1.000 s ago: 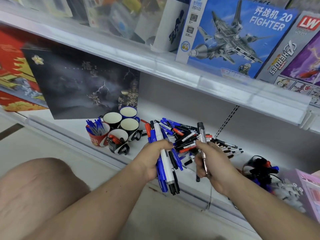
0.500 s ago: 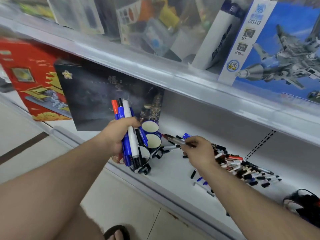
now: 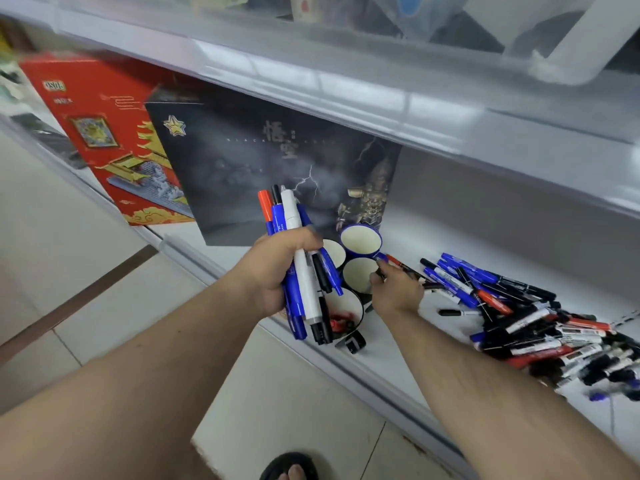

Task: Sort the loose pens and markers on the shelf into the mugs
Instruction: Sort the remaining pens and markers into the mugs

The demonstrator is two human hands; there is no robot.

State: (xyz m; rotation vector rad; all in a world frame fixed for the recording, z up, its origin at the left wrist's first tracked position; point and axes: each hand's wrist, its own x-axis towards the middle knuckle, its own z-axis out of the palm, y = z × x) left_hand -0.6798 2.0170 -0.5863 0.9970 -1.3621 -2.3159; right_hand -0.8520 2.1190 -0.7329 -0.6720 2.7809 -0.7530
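Note:
My left hand (image 3: 277, 268) grips a bundle of markers (image 3: 301, 271), blue, white, black and red, held upright in front of the mugs. My right hand (image 3: 394, 289) pinches a black marker (image 3: 432, 286) at the rim of a white-lined mug (image 3: 356, 277). Behind that one stands a blue mug (image 3: 360, 241). A third mug (image 3: 335, 251) is partly hidden by the bundle. The front mug (image 3: 346, 304) holds red markers (image 3: 337, 323). A pile of loose markers (image 3: 519, 317) lies on the white shelf (image 3: 391, 344) to the right of my right hand.
A dark box (image 3: 263, 161) and a red box (image 3: 104, 133) stand on the shelf behind and left of the mugs. The upper shelf edge (image 3: 346, 88) overhangs close above. Below the shelf is tiled floor, with a sandalled foot (image 3: 291, 469) at the bottom.
My right hand has carried the black marker left to the mug's rim. My left hand keeps the bundle raised by the mugs. The view has shifted closer and leftward.

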